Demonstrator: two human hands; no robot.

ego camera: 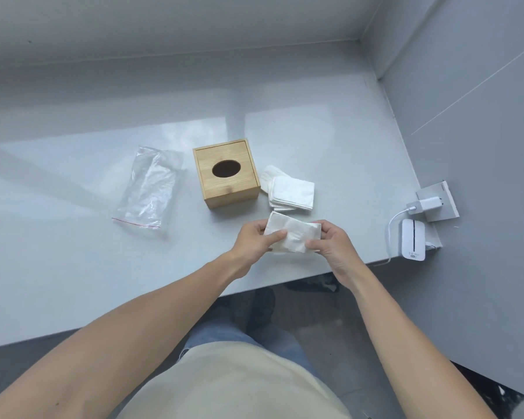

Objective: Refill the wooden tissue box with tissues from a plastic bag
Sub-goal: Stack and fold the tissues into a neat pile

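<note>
A small wooden tissue box (228,189) with an oval hole in its top stands upright on the grey counter (73,261). A clear plastic bag (150,189) with a red zip line lies flat to the left of it and looks empty. A stack of white folded tissues (291,193) lies right of the box. My left hand (254,241) and my right hand (330,243) both grip a folded bundle of tissues (294,234) just above the counter, in front of the box and the stack.
A white charger (421,204) sits in a wall socket at the right, its cable running down beside a white device (413,240) at the counter's corner. Grey walls close the back and right. The counter's front edge runs just below my hands.
</note>
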